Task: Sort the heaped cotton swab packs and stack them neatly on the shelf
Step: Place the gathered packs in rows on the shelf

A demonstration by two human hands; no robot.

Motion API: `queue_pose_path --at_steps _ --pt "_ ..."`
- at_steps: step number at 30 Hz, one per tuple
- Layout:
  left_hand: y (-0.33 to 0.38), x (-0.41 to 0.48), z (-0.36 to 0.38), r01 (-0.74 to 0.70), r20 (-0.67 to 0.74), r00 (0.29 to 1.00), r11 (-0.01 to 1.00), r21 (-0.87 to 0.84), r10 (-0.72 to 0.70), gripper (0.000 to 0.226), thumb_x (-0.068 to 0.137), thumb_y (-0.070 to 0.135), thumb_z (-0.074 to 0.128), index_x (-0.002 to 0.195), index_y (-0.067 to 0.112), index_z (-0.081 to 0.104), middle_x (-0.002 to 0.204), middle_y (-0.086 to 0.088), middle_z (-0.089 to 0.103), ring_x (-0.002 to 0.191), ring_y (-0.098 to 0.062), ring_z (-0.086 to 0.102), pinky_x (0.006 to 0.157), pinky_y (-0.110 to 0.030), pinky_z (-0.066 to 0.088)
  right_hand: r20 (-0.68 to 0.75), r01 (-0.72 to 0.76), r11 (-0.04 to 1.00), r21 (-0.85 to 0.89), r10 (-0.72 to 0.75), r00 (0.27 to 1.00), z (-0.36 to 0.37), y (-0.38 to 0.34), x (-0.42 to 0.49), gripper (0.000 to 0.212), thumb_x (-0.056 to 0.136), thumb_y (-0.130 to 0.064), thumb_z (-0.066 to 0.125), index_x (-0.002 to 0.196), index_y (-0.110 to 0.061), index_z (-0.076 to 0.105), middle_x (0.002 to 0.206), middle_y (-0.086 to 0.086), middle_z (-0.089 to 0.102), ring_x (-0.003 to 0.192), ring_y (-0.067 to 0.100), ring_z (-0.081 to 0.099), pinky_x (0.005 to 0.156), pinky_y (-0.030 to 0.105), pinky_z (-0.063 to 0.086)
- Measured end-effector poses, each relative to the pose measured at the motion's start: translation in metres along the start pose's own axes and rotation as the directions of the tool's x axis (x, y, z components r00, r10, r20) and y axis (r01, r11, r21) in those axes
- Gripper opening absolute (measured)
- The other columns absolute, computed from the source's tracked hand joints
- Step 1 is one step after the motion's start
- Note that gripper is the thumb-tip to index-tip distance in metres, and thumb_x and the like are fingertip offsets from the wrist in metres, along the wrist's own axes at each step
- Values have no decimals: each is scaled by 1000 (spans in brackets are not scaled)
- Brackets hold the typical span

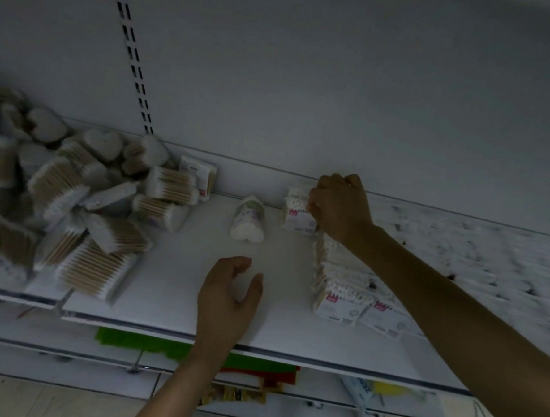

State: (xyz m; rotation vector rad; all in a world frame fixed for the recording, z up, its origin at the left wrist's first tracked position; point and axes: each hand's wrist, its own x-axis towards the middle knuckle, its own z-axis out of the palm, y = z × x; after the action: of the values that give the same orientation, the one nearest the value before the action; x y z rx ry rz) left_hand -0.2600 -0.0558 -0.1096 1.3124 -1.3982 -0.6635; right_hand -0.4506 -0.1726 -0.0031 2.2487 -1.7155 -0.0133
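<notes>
Centre of frame: white shelf board (172,286). Left side: loose heap of clear cotton swab packs with wooden sticks (84,203), blurred. Centre: one heart-shaped white swab pack (249,219), lying alone. Right of centre: white rectangular swab pack with pink label (299,214), pinched by the curled fingers of the right hand (341,209), at the far end of a row of like packs (343,286), apparently standing on edge. Lower centre: left hand (226,297), fingers relaxed, thumb spread, holding nothing.
</notes>
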Motion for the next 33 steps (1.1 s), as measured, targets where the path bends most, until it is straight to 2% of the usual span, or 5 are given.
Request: queue_pose_path --at_steps 9,15,22,25,33 --pt "-14 4 7 -162 35 987 951 264 159 54 88 35 51 130 1 54 131 -14 57 125 -26 45 107 -36 34 23 -80 996 46 79 997 -15 -3 -14 48 87 -35 58 127 -10 47 119 10 54 110 29 46 91 37 27" --pt "-14 6 7 -140 62 990 952 271 128 55 88 35 49 132 1 53 132 -14 56 125 -21 41 106 -26 30 -285 -115 951 287 200 938 -10 -13 -52 49 81 -33 61 120 -4 58 128 19 56 121 37 51 104 46 33" --pt "4 1 -7 -44 157 987 986 159 19 60 91 24 64 143 18 36 137 8 42 126 -7 40 104 -7 26 -112 -186 737 649 334 936 -13 -84 -102 66 88 -41 51 147 -16 32 155 8 26 144 18 17 118 35 9" --pt "23 3 -43 -215 189 967 947 239 172 57 93 33 58 144 19 37 135 5 47 123 -3 41 103 -3 25 -14 -235 606 760 377 926 -18 -108 -114 69 90 -39 54 150 -22 25 157 5 21 144 18 17 118 44 18" --pt "16 10 -209 -273 35 948 751 601 317 61 87 29 57 141 5 41 148 -11 41 138 -26 35 114 -39 29 -55 -138 619 773 281 958 -65 -209 -86 78 83 -24 71 148 -18 29 155 9 25 143 23 19 116 43 19"
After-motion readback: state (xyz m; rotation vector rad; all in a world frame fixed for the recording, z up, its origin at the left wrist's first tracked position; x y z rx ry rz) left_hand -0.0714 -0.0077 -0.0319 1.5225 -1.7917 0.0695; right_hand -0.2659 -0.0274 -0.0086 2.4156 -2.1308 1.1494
